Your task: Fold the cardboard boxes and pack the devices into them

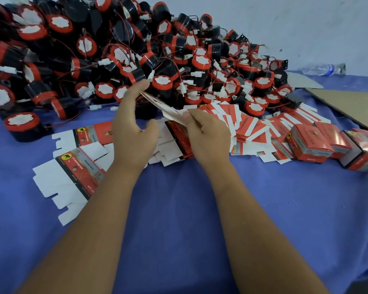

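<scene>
Right fingers (pixel 191 118) pinch flat box blank (pixel 168 108) (raised, tilted); left fingers (pixel 136 92) straight against its far edge.

One head-worn wide-angle view looks forward and steeply down, close over the blue cloth-covered table (pixel 179 209), its heap of black-and-red round devices (pixel 115 49) toward eleven o'clock.

Around the work, we see cloth, cardboard, a bottle and a wall.

We see a blue cloth (pixel 179 209) covering the table across the lower frame. At the right edge lies a brown cardboard sheet (pixel 353 105); at upper right a clear plastic bottle (pixel 321 69) lies on its side against the pale wall (pixel 285 15).
</scene>
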`<state>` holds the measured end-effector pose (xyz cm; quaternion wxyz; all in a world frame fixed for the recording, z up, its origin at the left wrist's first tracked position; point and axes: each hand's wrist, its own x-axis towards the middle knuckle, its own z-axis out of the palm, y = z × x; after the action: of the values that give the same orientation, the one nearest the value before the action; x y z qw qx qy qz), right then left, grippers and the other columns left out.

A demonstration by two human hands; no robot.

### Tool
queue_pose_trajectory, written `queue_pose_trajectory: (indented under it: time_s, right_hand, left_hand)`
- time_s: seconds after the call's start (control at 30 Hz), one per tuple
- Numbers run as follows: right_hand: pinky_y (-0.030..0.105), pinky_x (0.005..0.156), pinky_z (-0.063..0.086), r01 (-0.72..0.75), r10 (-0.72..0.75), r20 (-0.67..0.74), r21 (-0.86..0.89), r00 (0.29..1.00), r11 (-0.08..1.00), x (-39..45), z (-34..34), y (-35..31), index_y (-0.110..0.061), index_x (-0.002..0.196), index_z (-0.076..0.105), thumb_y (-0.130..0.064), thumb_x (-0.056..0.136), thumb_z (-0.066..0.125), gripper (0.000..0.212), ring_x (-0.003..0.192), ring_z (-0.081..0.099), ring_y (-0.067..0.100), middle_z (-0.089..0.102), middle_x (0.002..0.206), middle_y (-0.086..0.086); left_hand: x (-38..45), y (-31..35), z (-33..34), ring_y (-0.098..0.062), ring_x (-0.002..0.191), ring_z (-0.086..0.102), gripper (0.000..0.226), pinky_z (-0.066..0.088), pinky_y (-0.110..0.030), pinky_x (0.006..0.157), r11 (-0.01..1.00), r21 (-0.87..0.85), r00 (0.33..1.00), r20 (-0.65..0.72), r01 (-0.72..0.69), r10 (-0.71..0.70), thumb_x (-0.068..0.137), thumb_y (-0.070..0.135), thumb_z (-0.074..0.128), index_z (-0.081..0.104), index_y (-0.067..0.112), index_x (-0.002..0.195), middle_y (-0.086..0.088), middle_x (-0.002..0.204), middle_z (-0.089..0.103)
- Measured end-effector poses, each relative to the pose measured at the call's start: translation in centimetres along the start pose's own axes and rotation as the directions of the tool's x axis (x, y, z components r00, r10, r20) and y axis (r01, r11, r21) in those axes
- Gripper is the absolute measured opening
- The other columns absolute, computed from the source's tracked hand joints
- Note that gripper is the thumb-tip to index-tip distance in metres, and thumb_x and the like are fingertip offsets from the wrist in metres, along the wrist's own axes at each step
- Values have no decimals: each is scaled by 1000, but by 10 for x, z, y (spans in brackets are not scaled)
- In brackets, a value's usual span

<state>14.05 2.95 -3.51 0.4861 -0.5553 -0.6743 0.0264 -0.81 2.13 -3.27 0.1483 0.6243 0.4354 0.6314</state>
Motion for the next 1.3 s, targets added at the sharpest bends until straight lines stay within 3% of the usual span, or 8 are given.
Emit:
queue_pose_trajectory:
  time_s: [0.23, 0.3, 0.57, 0.7, 0.83, 1.0, 1.17, 1.3]
  right_hand:
    - [53, 68, 52, -272, 371, -194, 400, 908, 875, 8, -6, -1, -2, 73, 55, -17, 102, 49, 33, 72, 62, 32, 63, 72, 14]
    - [55, 69, 53, -275, 408, -205, 474, 889, 837, 9, -7, -1, 2, 76, 57, -15, 102, 49, 32, 77, 61, 40, 64, 75, 20]
    - [37, 64, 58, -185, 304, -148, 527, 941, 829, 8, -9, -10, -18, 75, 56, -15, 102, 48, 29, 73, 66, 33, 61, 69, 4]
    - [24, 63, 52, -173, 257, -7, 722, 966, 670, 5, -16, -13, -11, 111, 62, -31, 94, 47, 30, 75, 66, 27, 65, 78, 15]
    - [28, 88, 52, -209, 154, 142, 637, 978, 742, 3, -13, -17, -18, 136, 55, -47, 87, 54, 57, 102, 59, 9, 58, 113, 6]
    - [38, 105, 46, -246, 191, 156, 665, 969, 705, 4, -15, -16, -17, 126, 54, -46, 83, 62, 52, 122, 53, 10, 56, 130, 0]
    - [42, 101, 49, -249, 163, 193, 614, 968, 749, 3, -9, -18, -22, 118, 56, -38, 85, 63, 37, 115, 57, 18, 60, 120, 2]
    - [33, 98, 48, -223, 146, 179, 569, 973, 791, 4, -4, -18, -24, 111, 59, -36, 88, 60, 26, 112, 54, 12, 56, 116, 2]
  left_hand:
    - [-3, 4, 9, -13, 145, 33, 91, 28, -32, 119, 949, 137, 934, 265, -283, 240, 71, -10, 57, 34, 31, 149, 16, 151, 38]
    - [-4, 3, 12, -12, 138, 36, 92, 27, -17, 114, 951, 151, 934, 280, -270, 221, 75, -3, 66, 28, 24, 154, 11, 149, 39]
    - [-2, 2, 10, -12, 144, 34, 57, 26, -15, 115, 993, 18, 979, 173, -115, 110, 92, 12, 69, 42, 17, 142, 2, 149, 43]
    - [1, 0, 7, -8, 131, 46, 40, 37, -28, 112, 994, -34, 990, 96, -103, 106, 96, 23, 61, 43, 33, 131, 12, 135, 50]
    - [2, 7, 4, -11, 121, 55, 36, 48, -41, 103, 987, -152, 996, 69, -50, 61, 97, 26, 61, 45, 44, 124, 26, 124, 54]
    - [2, 8, 4, 3, 104, 58, 33, 48, -17, 86, 970, -242, 991, 130, 11, 21, 97, 21, 64, 48, 26, 125, 33, 108, 56]
    - [-1, 9, 8, -17, 112, 60, 39, 53, -25, 88, 946, -303, 986, 153, 117, -72, 94, 13, 66, 39, 21, 121, -3, 123, 53]
    - [0, 8, 11, -6, 107, 58, 34, 51, -20, 85, 958, -253, 984, 144, 136, -102, 93, 12, 64, 40, 25, 112, 3, 116, 54]
